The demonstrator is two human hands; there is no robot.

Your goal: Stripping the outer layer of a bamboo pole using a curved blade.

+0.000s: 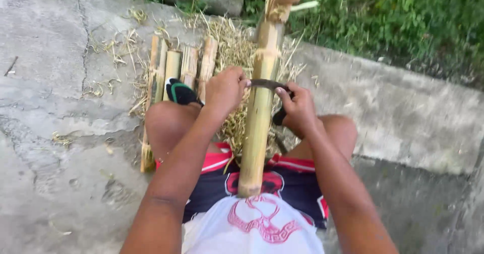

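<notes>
A long yellow-green bamboo pole (257, 123) runs from my lap up and away between my knees. A curved dark blade (265, 84) lies across the pole. My left hand (226, 88) grips the blade's left end, fingers closed. My right hand (298, 107) holds the blade's right end by a dark handle. Both hands sit at the same height on the pole, one on each side.
Several split bamboo strips (174, 67) lie side by side on the concrete (60, 133) by my left foot in a dark sandal (181, 92). Straw-like shavings (234, 47) are piled under the pole. Grass (403, 17) borders the slab beyond.
</notes>
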